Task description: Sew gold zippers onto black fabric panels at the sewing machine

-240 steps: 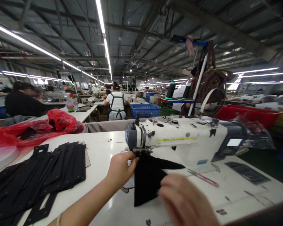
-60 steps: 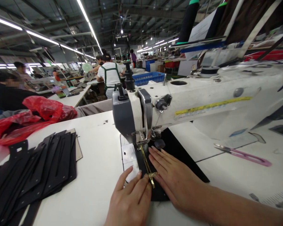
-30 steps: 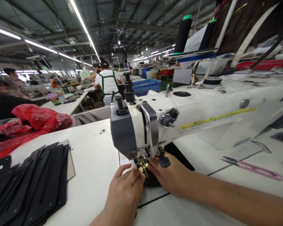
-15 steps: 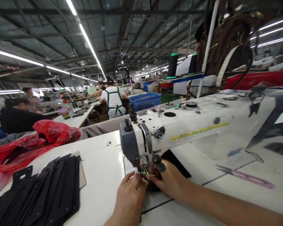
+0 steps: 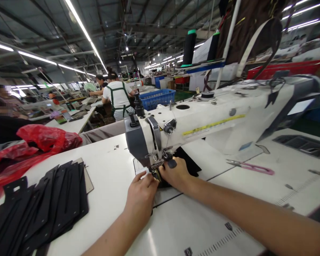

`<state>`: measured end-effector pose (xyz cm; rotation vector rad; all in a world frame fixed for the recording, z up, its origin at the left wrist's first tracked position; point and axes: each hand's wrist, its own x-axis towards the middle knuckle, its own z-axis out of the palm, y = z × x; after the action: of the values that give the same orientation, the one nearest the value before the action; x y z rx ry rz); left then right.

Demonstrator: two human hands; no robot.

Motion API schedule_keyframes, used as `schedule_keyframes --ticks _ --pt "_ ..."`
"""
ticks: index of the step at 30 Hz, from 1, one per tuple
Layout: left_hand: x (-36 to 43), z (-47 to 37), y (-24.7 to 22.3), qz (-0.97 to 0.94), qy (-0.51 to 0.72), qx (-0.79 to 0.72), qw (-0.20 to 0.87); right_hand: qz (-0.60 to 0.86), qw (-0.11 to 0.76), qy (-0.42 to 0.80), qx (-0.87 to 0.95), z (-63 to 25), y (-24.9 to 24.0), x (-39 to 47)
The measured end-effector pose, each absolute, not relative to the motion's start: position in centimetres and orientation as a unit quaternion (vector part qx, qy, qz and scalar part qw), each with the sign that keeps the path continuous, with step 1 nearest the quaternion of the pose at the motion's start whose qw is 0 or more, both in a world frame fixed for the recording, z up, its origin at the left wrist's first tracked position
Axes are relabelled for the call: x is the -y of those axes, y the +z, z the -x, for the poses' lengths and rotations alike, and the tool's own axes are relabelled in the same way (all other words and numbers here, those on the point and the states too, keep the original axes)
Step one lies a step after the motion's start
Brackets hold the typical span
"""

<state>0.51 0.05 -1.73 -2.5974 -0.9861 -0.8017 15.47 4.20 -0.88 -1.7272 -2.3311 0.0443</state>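
A white sewing machine (image 5: 216, 124) stands over the table, its needle area between my hands. Under its presser foot lies a black flat piece (image 5: 188, 160), whose far part sticks out behind my right hand. My left hand (image 5: 142, 193) is closed at the near left of the foot, fingers bent and pressing the piece's edge. On the other side my right hand (image 5: 177, 174) is closed too, its fingertips on the piece beside the needle and partly hidden by the machine head.
Several black pieces (image 5: 61, 202) with small holes lie stacked at left, near a red plastic bag (image 5: 48, 140). Pink-handled thread snips (image 5: 256, 167) lie on the table at right. Behind the machine are thread cones (image 5: 189, 48), a blue crate (image 5: 157, 99) and a person in an apron (image 5: 119, 94).
The camera has tilted down and turned a little right, so everything sits higher and further left. Both hands stay at the needle area with the black piece.
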Motion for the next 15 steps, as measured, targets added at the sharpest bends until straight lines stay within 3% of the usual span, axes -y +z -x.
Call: schedule_keyframes --ticks 5,9,15 --pt "1.2 -0.4 -1.0 0.876 -0.286 0.379 0.080 0.539 0.169 0.015 0.825 -17.2 -0.4 -2.0" --pt "2.2 -0.1 -1.1 0.847 -0.332 0.416 -0.007 0.365 0.260 0.012 0.894 -18.8 -1.4 0.5" --pt "1.8 0.0 -1.8 0.871 -0.343 0.351 0.027 0.290 0.337 0.045 0.895 -18.6 -2.5 0.5"
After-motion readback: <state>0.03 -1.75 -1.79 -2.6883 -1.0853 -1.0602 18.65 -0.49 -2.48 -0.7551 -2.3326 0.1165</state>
